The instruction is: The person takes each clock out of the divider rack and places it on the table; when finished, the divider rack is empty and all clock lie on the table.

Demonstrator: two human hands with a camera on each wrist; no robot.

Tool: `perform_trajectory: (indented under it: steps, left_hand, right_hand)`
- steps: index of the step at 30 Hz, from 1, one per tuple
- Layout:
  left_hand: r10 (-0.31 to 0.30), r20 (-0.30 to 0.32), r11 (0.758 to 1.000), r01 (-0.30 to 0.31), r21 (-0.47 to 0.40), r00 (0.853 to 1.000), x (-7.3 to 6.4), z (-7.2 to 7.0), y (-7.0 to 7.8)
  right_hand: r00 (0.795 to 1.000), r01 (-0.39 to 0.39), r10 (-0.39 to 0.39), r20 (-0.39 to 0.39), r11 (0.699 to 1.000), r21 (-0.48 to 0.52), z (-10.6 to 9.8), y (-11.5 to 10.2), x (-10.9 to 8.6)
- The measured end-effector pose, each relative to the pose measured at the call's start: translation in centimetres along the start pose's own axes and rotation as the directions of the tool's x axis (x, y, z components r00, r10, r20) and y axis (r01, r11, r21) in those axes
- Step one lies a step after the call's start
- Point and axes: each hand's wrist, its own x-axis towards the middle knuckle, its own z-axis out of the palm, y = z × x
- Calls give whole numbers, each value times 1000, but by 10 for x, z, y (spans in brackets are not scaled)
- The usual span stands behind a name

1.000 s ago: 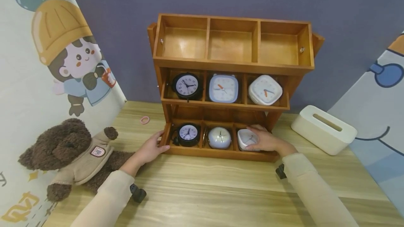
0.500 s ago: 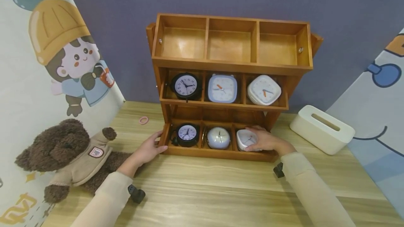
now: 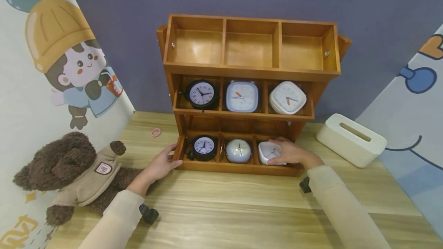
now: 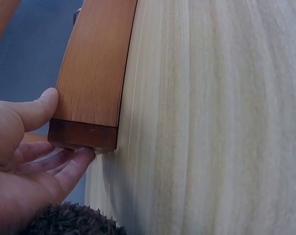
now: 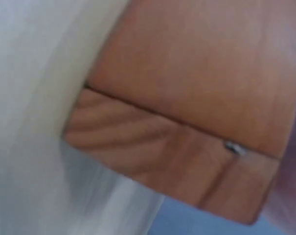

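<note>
A three-tier wooden display rack point(image 3: 238, 168) stands against the back wall. My left hand point(image 3: 160, 168) grips the left end of its bottom tray. The left wrist view shows the thumb at the tray's edge and the fingertips against its end face point(image 4: 84, 134). In the bottom right compartment, my right hand point(image 3: 290, 152) holds a small white square alarm clock point(image 3: 268, 150) by its sides, covering its right part. Beside it sit a round pale silvery clock point(image 3: 238, 151) and a black round alarm clock point(image 3: 204, 148). The right wrist view is mostly the tray's blurred end point(image 5: 172, 152).
On the middle tier are a black alarm clock point(image 3: 202, 93), a blue-rimmed clock point(image 3: 242, 96) and a white clock point(image 3: 288, 97). A brown teddy bear point(image 3: 86, 180) lies at left, near a pink ring point(image 3: 156, 132). A cream tissue box point(image 3: 351, 140) stands at right.
The head view has shifted slightly, so everything drifts a little left. Both hands keep their places, left on the tray end, right on the white alarm clock.
</note>
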Motion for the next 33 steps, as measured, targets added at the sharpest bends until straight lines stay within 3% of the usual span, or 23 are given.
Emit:
perform_trajectory:
  steps: [6,11,16,22,27,33]
  left_hand:
    - [3,-1,1000,-3,2,1000,1,0,-1]
    - [4,-7,1000,-4,6,1000,2,1,-1]
    - [0,-3,1000,0,-1,1000,1,0,-1]
    - [-10,-2,1000,10,-9,1000,2,1,-2]
    - [-12,-5,1000,12,-14,1000,2,0,-2]
    - [-3,1,1000,3,-17,1000,2,-1,-3]
  right_hand:
    - [997,-4,1,76,1000,29,-5,2,1]
    - [996,40,-44,78,998,54,-8,2,0]
    - [998,51,-52,30,998,36,-6,4,-1]
    - [997,8,-5,-74,999,34,-8,6,-7]
    - [992,-25,37,-117,994,102,-19,3,-17]
    - [987,7,7,-161,996,87,-35,0,-36]
